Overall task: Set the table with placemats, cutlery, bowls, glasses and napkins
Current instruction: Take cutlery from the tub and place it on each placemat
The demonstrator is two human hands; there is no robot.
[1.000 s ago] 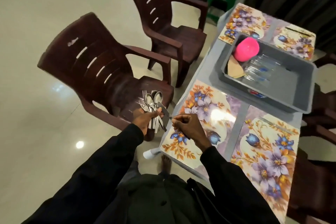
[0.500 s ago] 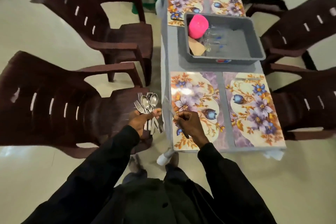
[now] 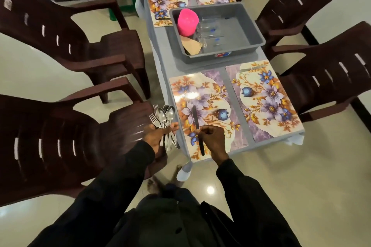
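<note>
Left hand (image 3: 158, 136) is wrapped round a bunch of spoons and forks (image 3: 165, 115), bowls and tines pointing up and away, held off the table's left edge over the seat of the nearest brown chair (image 3: 60, 136). Right hand (image 3: 213, 139) has its fingertips pinched on a table knife (image 3: 195, 116) about halfway along. The knife runs lengthwise down the left side of the near-left placemat (image 3: 208, 96), dark handle toward the near edge. Can't really tell if it's flat on the mat or just above it. The near-right placemat (image 3: 267, 102) has a second knife (image 3: 251, 69) lying across its far end. Behind those two mats there's a grey tub (image 3: 200, 58) on the table (image 3: 158, 52) with an upside-down pink bowl (image 3: 187, 21), some clear glasses (image 3: 210, 32) on their sides and a tan napkin (image 3: 192, 46) inside.
</note>
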